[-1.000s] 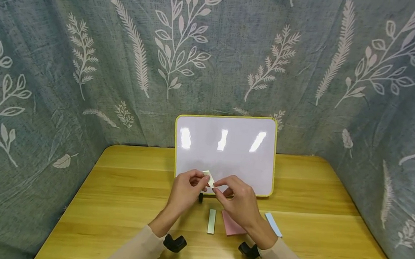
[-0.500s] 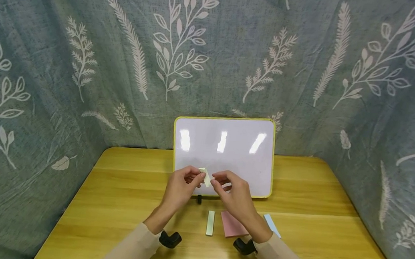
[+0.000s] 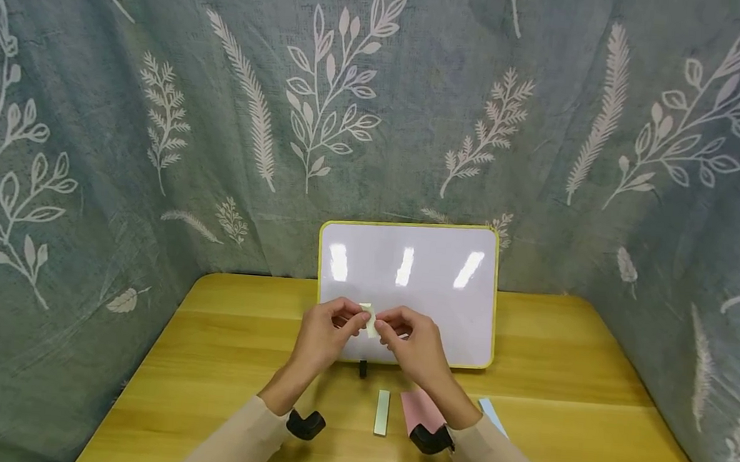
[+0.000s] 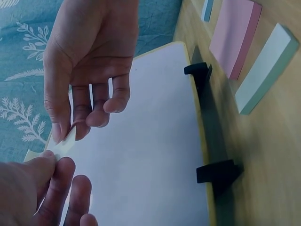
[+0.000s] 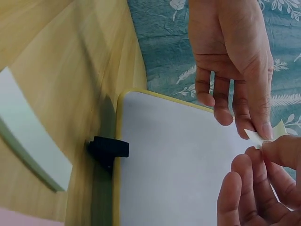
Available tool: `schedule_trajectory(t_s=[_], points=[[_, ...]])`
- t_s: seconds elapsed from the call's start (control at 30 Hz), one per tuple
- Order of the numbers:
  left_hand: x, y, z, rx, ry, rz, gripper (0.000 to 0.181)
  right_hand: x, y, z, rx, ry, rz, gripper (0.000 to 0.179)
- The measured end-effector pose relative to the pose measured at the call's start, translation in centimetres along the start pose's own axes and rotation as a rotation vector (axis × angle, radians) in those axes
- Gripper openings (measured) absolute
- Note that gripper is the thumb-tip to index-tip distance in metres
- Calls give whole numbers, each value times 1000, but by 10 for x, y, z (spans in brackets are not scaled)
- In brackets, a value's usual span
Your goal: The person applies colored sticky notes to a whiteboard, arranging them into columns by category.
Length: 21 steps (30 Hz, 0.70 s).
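A small pale yellow-green paper slip (image 3: 371, 327), like a sticky note, is held up in front of the whiteboard (image 3: 430, 292). My left hand (image 3: 323, 334) pinches it between thumb and index finger. From the other side my right hand (image 3: 420, 343) pinches the slip's near edge with thumb and fingertip. Seen from the left wrist, the slip (image 4: 66, 144) spans the two pinches and looks bent; its middle is partly covered by the fingertips. On the table below lie a pale green strip pad (image 3: 382, 412) and a pink pad (image 3: 416, 406), the latter partly behind my right wrist.
A blue strip pad (image 3: 491, 413) lies right of the pink pad, partly covered by my right sleeve. The whiteboard leans upright on black feet (image 3: 363, 369) upon the wooden table (image 3: 218, 378). Behind hangs a leaf-patterned curtain (image 3: 400, 169).
My right fingertips came off the slip half a second ago and now pinch it again. The left hand keeps its hold. The head view has tilted slightly up.
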<state>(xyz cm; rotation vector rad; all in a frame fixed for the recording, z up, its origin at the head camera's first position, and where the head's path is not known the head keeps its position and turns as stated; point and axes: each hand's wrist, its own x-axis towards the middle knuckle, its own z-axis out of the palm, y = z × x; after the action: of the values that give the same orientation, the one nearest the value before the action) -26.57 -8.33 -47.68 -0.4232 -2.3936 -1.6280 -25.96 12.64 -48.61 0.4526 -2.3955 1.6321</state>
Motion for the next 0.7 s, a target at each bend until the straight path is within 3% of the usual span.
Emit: schedule_trajectory(t_s=[0.27, 0.57, 0.7], points=[[1, -3, 1, 15, 8, -13, 9, 2, 5, 5, 59, -14, 78, 14], [17, -3, -8, 63, 46, 16, 13, 22, -1, 12, 122, -28, 106, 19], [27, -2, -14, 62, 92, 31, 15, 35, -6, 13, 157, -21, 116, 21]])
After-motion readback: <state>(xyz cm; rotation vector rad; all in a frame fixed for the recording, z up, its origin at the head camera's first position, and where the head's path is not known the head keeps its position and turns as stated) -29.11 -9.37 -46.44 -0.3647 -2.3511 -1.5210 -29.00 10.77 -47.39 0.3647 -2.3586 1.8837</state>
